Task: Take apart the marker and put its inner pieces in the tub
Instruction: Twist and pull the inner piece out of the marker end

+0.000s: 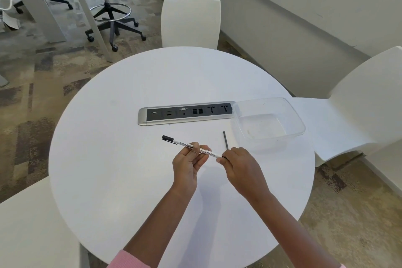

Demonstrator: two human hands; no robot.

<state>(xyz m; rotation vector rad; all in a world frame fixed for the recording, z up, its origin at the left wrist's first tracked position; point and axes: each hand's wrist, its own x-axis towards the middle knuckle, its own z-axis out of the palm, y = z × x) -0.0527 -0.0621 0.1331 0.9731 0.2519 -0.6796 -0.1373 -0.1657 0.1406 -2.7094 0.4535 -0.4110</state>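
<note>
A white whiteboard marker point(189, 146) with a black cap on its left end is held above the round white table point(121, 159). My left hand point(188, 164) grips the barrel near its middle. My right hand point(238, 164) pinches a thin dark inner rod point(225, 139) that sticks up from my fingers at the barrel's right end. A clear plastic tub point(268, 123) stands on the table to the right of my hands, with nothing visible in it.
A silver and black power socket strip point(186, 112) is set into the table beyond the marker, touching the tub's left side. White chairs stand at the far side point(190, 20), at the right point(359, 102) and at the near left point(32, 224).
</note>
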